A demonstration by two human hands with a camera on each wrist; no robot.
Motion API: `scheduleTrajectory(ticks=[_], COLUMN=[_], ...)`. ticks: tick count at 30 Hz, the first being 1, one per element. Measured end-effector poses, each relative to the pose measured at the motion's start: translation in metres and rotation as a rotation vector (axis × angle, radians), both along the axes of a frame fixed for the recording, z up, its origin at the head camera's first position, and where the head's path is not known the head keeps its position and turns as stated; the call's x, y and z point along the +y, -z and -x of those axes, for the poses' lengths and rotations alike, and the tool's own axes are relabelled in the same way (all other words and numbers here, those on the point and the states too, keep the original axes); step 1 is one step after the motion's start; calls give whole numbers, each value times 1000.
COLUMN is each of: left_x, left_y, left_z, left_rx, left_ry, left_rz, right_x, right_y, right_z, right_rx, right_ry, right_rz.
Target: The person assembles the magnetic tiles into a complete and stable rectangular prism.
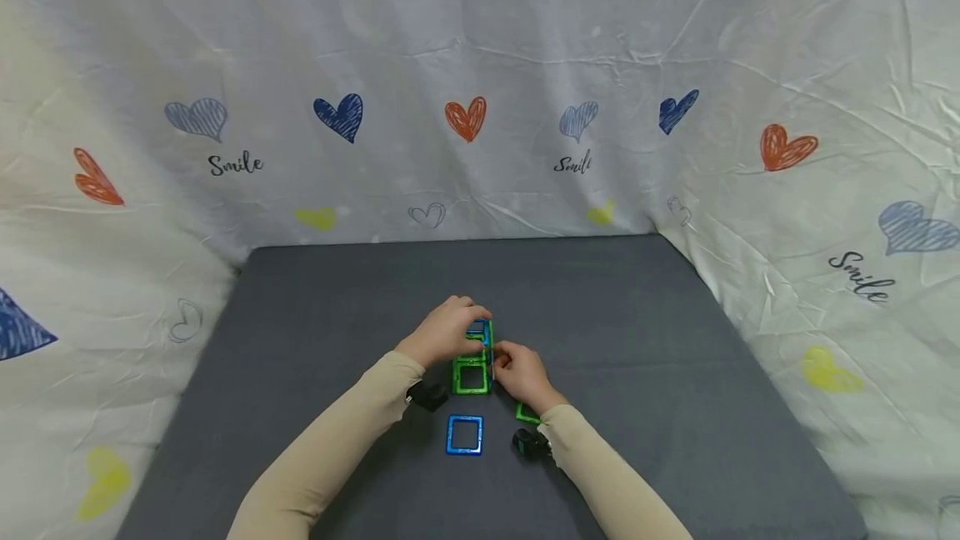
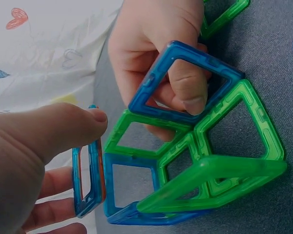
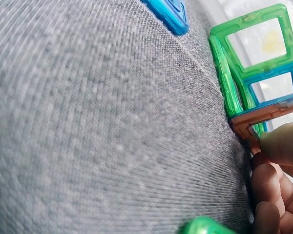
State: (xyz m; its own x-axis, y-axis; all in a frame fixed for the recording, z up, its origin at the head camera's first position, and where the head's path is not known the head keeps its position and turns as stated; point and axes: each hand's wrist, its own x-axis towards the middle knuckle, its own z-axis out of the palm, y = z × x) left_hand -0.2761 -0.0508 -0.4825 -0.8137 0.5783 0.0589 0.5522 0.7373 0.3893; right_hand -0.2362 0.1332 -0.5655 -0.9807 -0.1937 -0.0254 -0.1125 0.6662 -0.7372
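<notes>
Two bare hands worked close together over a dark grey table (image 1: 637,457), seen from the head camera. Between them stood a structure (image 1: 471,362) of green and blue square frames, around the middle of the table. The left hand (image 1: 448,330) reached over its far left part; the right hand (image 1: 522,375) was at its right side, fingers bent. Nearer, one loose blue frame (image 1: 449,435) lay flat, and to its right a green frame (image 1: 527,417) showed partly behind the right wrist. Beige sleeves (image 1: 330,440) covered both arms, with a black device (image 1: 429,396) at each wrist. At the far side hung a pale cloth (image 1: 510,15) printed with hearts and "Smile".

From the left wrist, the left hand was clamped on a blue-and-orange frame (image 2: 95,168), thumb over its upper edge and fingertips against its outer side. The right hand pinched a blue-faced frame (image 2: 154,75), its thumb across it, close against the structure's green parts; I could not tell whether they were joined.

From the right wrist, the right hand's thumb and fingers were together on that frame's orange side, beside the standing green and blue frames. Left-hand fingers could not be made out there.
</notes>
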Motion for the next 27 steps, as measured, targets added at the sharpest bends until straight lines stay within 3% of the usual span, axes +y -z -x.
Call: scheduleTrajectory(ticks=[27], left_x=[7], left_y=[12], left_z=[9], left_rx=[4], left_ry=[22], left_rz=[56], right_x=[0], right_y=[0], right_z=[0], right_rx=[18], right_ry=[-2], right_rz=[10])
